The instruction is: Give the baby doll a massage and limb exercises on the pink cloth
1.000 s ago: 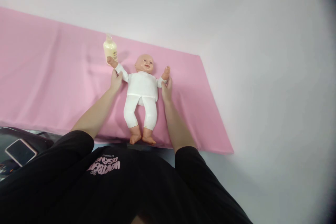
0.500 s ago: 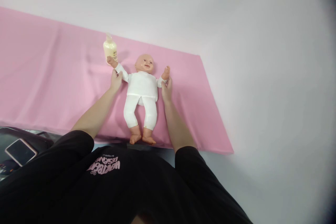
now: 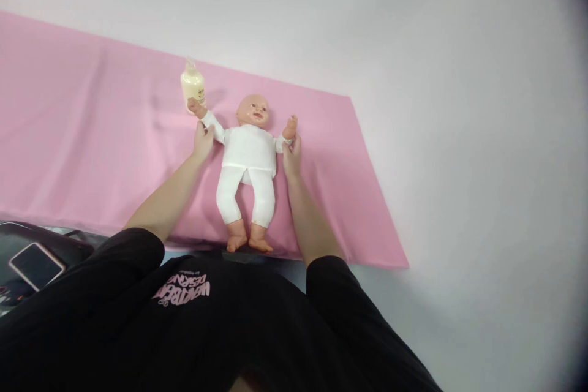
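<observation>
A baby doll [image 3: 249,150] in a white top and white trousers lies on its back on a pink sheet [image 3: 114,116], feet toward me. Its arms are spread and its bare feet reach the near edge. My left hand [image 3: 203,139] is closed on the doll's sleeve near the wrist, at the left. On the other side, my right hand [image 3: 292,153] pinches the opposite sleeve cuff below the doll's hand. A pale yellow pump bottle [image 3: 192,87] stands just behind the doll's raised hand on the left and is partly covered by it.
The pink sheet covers a long surface whose right edge slopes down toward me. At lower left a phone [image 3: 37,266] rests on a dark surface [image 3: 68,251] beside some small items. A pale wall or floor [image 3: 459,135] lies beyond the surface.
</observation>
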`<state>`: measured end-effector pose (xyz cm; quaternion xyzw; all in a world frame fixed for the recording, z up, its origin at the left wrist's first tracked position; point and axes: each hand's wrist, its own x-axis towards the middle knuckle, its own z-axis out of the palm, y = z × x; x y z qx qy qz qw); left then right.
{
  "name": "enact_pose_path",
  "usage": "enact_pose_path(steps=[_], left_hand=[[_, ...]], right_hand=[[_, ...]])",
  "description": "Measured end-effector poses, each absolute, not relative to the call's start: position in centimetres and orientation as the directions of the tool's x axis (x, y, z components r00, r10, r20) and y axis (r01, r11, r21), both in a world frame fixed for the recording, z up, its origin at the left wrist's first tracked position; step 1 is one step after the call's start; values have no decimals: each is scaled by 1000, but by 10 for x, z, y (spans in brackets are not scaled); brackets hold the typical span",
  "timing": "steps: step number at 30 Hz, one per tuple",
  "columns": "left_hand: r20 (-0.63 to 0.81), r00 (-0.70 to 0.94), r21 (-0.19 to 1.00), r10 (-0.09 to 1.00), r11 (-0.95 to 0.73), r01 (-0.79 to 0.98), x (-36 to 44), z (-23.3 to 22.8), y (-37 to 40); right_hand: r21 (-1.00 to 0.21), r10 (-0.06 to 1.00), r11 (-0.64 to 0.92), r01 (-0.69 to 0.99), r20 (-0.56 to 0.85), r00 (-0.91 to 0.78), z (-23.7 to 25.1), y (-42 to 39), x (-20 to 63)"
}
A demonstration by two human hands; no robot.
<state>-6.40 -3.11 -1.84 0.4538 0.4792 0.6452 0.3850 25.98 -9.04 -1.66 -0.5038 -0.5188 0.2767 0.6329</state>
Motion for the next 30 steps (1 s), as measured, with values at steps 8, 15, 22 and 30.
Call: enact_pose_path(steps=[8,15,22,30], left_hand=[[238,-298,963,924,-264,-47,-65,-24,-27],[254,-299,958,920,-281,-50,-65,-28,-24],[266,-296,957,917,-289,-36,-66,-30,-23],[247,-285,961,926,-272,-53,-66,-28,-24]], right_hand=[[-914,863,374,154,404,303,-9,-95,257],[-923,870,359,139,385,309,-13,-93,259],[-922,863,358,146,386,326,-21,-88,262],[-914,866,375,153,404,295,-12,-94,259]])
